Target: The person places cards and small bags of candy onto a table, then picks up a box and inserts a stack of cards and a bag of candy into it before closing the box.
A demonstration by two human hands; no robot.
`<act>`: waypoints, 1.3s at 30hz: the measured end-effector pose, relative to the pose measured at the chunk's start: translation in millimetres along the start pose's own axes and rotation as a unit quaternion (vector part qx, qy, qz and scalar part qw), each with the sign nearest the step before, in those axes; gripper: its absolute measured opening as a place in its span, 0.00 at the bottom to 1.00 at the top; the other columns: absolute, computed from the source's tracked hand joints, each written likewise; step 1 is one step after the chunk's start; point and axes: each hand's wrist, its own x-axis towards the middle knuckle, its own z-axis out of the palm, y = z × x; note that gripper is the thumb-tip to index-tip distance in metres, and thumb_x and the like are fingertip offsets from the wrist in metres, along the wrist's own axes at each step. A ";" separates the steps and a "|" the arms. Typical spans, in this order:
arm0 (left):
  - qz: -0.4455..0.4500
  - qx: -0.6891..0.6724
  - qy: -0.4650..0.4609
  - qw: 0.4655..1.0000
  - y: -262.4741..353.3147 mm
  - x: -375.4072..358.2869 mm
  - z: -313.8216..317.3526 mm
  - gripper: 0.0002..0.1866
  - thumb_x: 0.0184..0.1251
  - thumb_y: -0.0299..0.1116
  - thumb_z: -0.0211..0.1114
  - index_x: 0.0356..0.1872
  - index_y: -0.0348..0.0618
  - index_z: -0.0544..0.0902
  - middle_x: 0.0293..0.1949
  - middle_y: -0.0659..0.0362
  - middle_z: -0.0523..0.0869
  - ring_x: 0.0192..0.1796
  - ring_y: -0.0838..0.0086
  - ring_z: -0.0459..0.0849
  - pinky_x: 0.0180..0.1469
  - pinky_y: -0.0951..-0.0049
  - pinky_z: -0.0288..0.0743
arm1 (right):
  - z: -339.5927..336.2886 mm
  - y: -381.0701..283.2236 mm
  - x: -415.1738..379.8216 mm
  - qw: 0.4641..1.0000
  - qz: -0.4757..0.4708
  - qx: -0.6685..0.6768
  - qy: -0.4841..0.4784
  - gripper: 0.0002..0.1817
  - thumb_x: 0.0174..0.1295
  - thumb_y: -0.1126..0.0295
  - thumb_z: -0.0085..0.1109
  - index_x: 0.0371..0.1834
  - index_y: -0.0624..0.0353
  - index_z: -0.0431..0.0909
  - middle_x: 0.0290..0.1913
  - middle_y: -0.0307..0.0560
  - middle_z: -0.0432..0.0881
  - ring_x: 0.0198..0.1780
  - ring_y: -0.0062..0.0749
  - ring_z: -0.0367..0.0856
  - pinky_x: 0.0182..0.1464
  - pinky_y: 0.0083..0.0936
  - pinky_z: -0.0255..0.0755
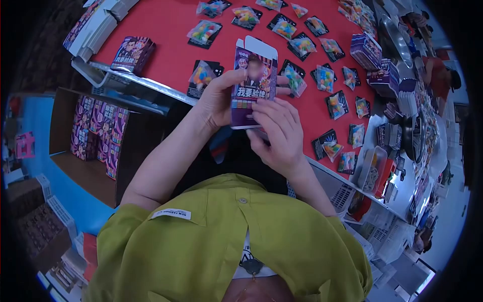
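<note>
A purple printed box point(255, 75) stands upright between my hands, its white top flaps open. My left hand point(221, 95) is wrapped round the box, thumb on its front and fingertips showing past the right edge. My right hand point(279, 131) lies against the lower right front of the box, its fingers bent over the edge near the bottom. Around the box, on the red table surface point(166, 25), lie several clear bags of colourful candy point(324, 79) on black cards point(336, 104).
A closed purple box point(133, 54) sits at the table's left edge. Below it stands a cardboard carton point(85, 176) of purple boxes. Stacked boxes point(366, 51), a plastic tub point(372, 170) and metal bowls point(395, 35) are on the right. People point(437, 75) are at the far right.
</note>
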 end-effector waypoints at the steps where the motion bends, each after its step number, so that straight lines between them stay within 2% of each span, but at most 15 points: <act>1: 0.002 -0.003 0.005 1.000 -0.6 -4.8 1.5 0.37 0.56 0.42 0.68 0.63 0.33 0.63 0.56 0.41 0.74 0.59 0.54 0.76 0.62 0.55 0.71 | -6.0 -0.9 4.7 0.997 0.025 0.063 -0.032 0.21 0.52 0.74 0.61 0.51 0.64 0.74 0.52 0.52 0.78 0.56 0.45 0.76 0.60 0.44 0.65; 4: -0.039 0.118 0.117 0.985 0.7 -21.8 9.8 0.26 0.53 0.28 0.65 0.55 0.34 0.71 0.44 0.53 0.82 0.45 0.68 0.84 0.50 0.65 0.81 | -2.9 11.8 15.1 0.986 0.119 0.093 0.065 0.20 0.58 0.75 0.58 0.54 0.67 0.71 0.51 0.55 0.77 0.53 0.49 0.76 0.54 0.38 0.70; 11: -0.119 0.132 0.108 0.978 -4.9 -32.5 7.0 0.22 0.52 0.25 0.65 0.50 0.31 0.73 0.42 0.50 0.83 0.43 0.67 0.86 0.46 0.67 0.83 | 11.2 22.3 17.0 0.987 0.099 0.092 0.087 0.12 0.62 0.77 0.51 0.49 0.67 0.74 0.42 0.53 0.79 0.42 0.43 0.79 0.42 0.30 0.73; 13: -0.126 0.114 0.136 0.976 -14.3 -31.0 1.8 0.21 0.53 0.24 0.65 0.50 0.31 0.73 0.42 0.49 0.83 0.44 0.66 0.86 0.46 0.66 0.83 | 14.5 27.3 17.8 0.950 0.247 0.172 0.088 0.09 0.64 0.76 0.50 0.46 0.65 0.75 0.43 0.52 0.78 0.41 0.38 0.80 0.41 0.26 0.73; 18: -0.140 0.059 0.288 0.946 -31.6 -28.1 9.9 0.16 0.64 0.23 0.58 0.52 0.29 0.72 0.44 0.46 0.82 0.47 0.60 0.85 0.48 0.60 0.84 | 11.2 39.6 -6.6 0.964 0.211 0.132 0.098 0.14 0.68 0.73 0.46 0.53 0.64 0.74 0.50 0.52 0.77 0.55 0.33 0.75 0.57 0.24 0.66; 22: -0.176 -0.054 0.384 0.905 -34.6 -29.3 14.0 0.15 0.70 0.27 0.52 0.54 0.29 0.69 0.49 0.44 0.79 0.49 0.58 0.83 0.50 0.56 0.83 | -19.9 24.4 -45.9 0.936 0.170 0.305 0.040 0.19 0.66 0.65 0.51 0.56 0.65 0.72 0.59 0.55 0.74 0.63 0.45 0.70 0.64 0.37 0.61; 24: -0.173 -0.063 0.381 0.906 -35.4 -30.4 9.8 0.15 0.70 0.27 0.52 0.54 0.29 0.69 0.48 0.45 0.79 0.49 0.59 0.83 0.50 0.56 0.82 | -26.0 17.8 -55.7 0.995 0.059 0.053 -0.059 0.22 0.64 0.65 0.55 0.59 0.63 0.69 0.58 0.54 0.75 0.62 0.49 0.72 0.66 0.42 0.59; 26: -0.165 -0.043 0.397 0.902 -42.0 -25.2 15.2 0.15 0.72 0.31 0.52 0.52 0.31 0.70 0.48 0.46 0.79 0.49 0.61 0.83 0.51 0.56 0.82 | -9.1 27.1 -68.0 0.997 0.047 0.028 -0.060 0.22 0.61 0.68 0.59 0.57 0.62 0.68 0.54 0.53 0.78 0.57 0.50 0.76 0.62 0.43 0.64; 30: -0.122 0.147 0.335 0.922 -36.4 -40.9 27.4 0.25 0.74 0.47 0.49 0.59 0.35 0.66 0.52 0.51 0.77 0.55 0.63 0.79 0.54 0.62 0.77 | -2.1 26.5 -59.2 0.975 0.085 0.165 0.122 0.14 0.62 0.75 0.57 0.49 0.61 0.68 0.45 0.54 0.79 0.49 0.46 0.79 0.53 0.36 0.73; 31: 0.037 0.419 0.318 0.850 -39.3 -46.5 16.3 0.28 0.74 0.48 0.48 0.62 0.34 0.62 0.55 0.49 0.73 0.58 0.63 0.75 0.58 0.63 0.71 | -6.9 21.7 -55.9 0.976 0.136 0.138 0.095 0.14 0.64 0.73 0.55 0.51 0.62 0.67 0.46 0.54 0.78 0.49 0.45 0.79 0.53 0.35 0.72; 32: 0.193 0.644 0.266 0.690 -43.5 -49.6 7.6 0.31 0.74 0.49 0.48 0.66 0.34 0.58 0.58 0.47 0.69 0.61 0.62 0.71 0.63 0.64 0.64 | -9.5 19.1 -55.7 0.974 0.188 0.110 0.066 0.14 0.66 0.72 0.53 0.52 0.62 0.67 0.47 0.54 0.77 0.49 0.44 0.78 0.53 0.33 0.72; 33: 0.191 0.644 0.265 0.691 -45.5 -47.5 3.5 0.31 0.74 0.49 0.48 0.66 0.34 0.58 0.58 0.47 0.69 0.61 0.62 0.71 0.63 0.64 0.64 | -6.5 19.3 -55.6 0.973 0.191 0.109 0.066 0.14 0.66 0.72 0.53 0.52 0.62 0.67 0.47 0.54 0.77 0.49 0.44 0.78 0.53 0.33 0.72; 35: 0.219 0.655 0.065 0.720 -48.0 -40.3 -2.7 0.34 0.74 0.50 0.46 0.70 0.36 0.51 0.64 0.48 0.62 0.66 0.64 0.64 0.67 0.67 0.57 | 5.5 18.8 -51.3 0.950 0.263 0.148 0.083 0.17 0.71 0.65 0.47 0.56 0.64 0.65 0.49 0.51 0.74 0.52 0.38 0.76 0.55 0.29 0.68; 36: 0.194 0.573 0.056 0.794 -51.2 -36.8 0.1 0.33 0.75 0.50 0.45 0.72 0.40 0.49 0.65 0.49 0.62 0.65 0.65 0.65 0.67 0.68 0.57 | 9.4 15.8 -47.8 0.950 0.263 0.148 0.083 0.17 0.71 0.65 0.47 0.56 0.64 0.65 0.49 0.51 0.74 0.52 0.38 0.76 0.55 0.29 0.68; 39: 0.207 0.536 0.074 0.815 -50.6 -35.1 2.2 0.32 0.74 0.50 0.46 0.69 0.39 0.56 0.60 0.51 0.69 0.65 0.69 0.66 0.66 0.70 0.58 | 12.9 15.2 -44.6 0.925 0.178 0.289 0.169 0.21 0.73 0.60 0.42 0.61 0.64 0.62 0.54 0.49 0.72 0.54 0.33 0.73 0.57 0.26 0.65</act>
